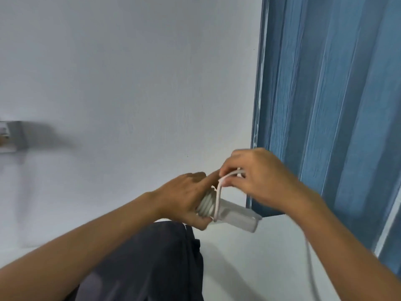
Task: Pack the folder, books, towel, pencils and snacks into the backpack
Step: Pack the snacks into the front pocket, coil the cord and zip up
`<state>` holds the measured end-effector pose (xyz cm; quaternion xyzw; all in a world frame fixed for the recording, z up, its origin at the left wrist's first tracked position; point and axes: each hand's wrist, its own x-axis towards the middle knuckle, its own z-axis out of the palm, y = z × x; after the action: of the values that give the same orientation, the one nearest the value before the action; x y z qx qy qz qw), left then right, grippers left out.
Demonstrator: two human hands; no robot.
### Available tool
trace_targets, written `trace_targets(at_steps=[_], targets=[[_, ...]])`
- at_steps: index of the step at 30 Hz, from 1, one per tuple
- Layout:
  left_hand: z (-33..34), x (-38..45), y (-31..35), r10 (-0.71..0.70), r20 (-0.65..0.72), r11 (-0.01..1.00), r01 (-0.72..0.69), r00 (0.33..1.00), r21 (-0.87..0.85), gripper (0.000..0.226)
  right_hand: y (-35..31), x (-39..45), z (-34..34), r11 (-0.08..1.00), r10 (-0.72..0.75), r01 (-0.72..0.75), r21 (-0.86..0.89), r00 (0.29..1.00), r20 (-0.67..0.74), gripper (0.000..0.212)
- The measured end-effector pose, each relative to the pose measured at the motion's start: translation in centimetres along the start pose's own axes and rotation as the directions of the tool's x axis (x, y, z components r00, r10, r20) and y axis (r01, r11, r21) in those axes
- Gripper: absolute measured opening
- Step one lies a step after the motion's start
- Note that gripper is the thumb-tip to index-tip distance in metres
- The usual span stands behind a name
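Note:
A dark backpack (147,257) stands low in the middle of the view, under my arms. My left hand (184,198) grips a white power strip (236,216) by the end where its white cord is coiled around it. My right hand (256,181) pinches a length of that white cord (219,198) just above the coil. A loose run of the cord hangs down past my right forearm. No folder, books, towel, pencils or snacks appear in view.
A pale wall (130,83) fills the left and middle. A blue folding door (329,105) stands at the right. A blurred grey fitting (10,136) sticks out of the wall at the far left. Pale floor (249,268) lies beside the backpack.

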<state>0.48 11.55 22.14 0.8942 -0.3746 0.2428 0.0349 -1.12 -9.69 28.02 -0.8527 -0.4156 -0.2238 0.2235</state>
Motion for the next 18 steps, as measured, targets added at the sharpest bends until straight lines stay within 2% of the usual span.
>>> trace_targets(at_steps=[2, 4, 6, 9, 11, 12, 13, 15, 16, 18], targets=[[0.0, -0.8, 1.1, -0.078, -0.048, 0.964, 0.063, 0.996, -0.258, 0.104, 1.5, 0.8, -1.0, 0.982, 0.088, -0.081, 0.169, 0.996, -0.03, 0.022], [0.0, -1.3, 1.6, -0.138, -0.17, 0.898, 0.051, 0.976, -0.437, 0.104, 3.3, 1.5, -1.3, 0.934, 0.181, -0.148, 0.326, 0.981, -0.075, 0.035], [-0.3, -1.2, 1.8, -0.164, -0.262, 0.874, 0.017, 0.951, -0.485, 0.089, 4.8, 1.9, -0.5, 0.843, 0.279, -0.215, 0.493, 0.959, -0.058, 0.038], [-0.5, -0.6, 2.4, -0.174, -0.317, 0.853, -0.018, 0.932, -0.521, 0.054, 6.1, 2.0, 2.7, 0.631, 0.316, -0.291, 0.719, 0.943, 0.105, 0.022], [-0.6, -0.1, 2.9, -0.264, -0.331, 0.755, -0.019, 0.906, -0.655, 0.038, 5.9, 1.9, 5.0, 0.42, 0.411, -0.371, 0.828, 0.891, 0.191, 0.01], [-0.7, 0.1, 2.9, -0.327, -0.326, 0.692, -0.01, 0.887, -0.722, 0.036, 5.5, 1.7, 5.8, 0.38, 0.464, -0.389, 0.84, 0.865, 0.19, 0.017], [-0.8, 0.2, 2.8, -0.397, -0.31, 0.629, 0.01, 0.864, -0.777, 0.037, 5.1, 1.5, 6.5, 0.399, 0.484, -0.378, 0.835, 0.861, 0.159, 0.022], [-1.0, 0.5, 2.3, -0.518, -0.261, 0.523, 0.061, 0.815, -0.85, 0.042, 4.2, 1.0, 7.6, 0.515, 0.446, -0.341, 0.786, 0.89, 0.094, 0.025], [-1.0, 0.5, 2.0, -0.562, -0.247, 0.503, 0.089, 0.789, -0.86, 0.044, 3.7, 0.6, 7.9, 0.566, 0.417, -0.338, 0.752, 0.904, 0.093, 0.026], [-0.9, 0.5, 1.3, -0.61, -0.265, 0.559, 0.169, 0.746, -0.812, 0.045, 3.1, -0.2, 8.6, 0.64, 0.397, -0.381, 0.667, 0.908, 0.137, 0.025]])
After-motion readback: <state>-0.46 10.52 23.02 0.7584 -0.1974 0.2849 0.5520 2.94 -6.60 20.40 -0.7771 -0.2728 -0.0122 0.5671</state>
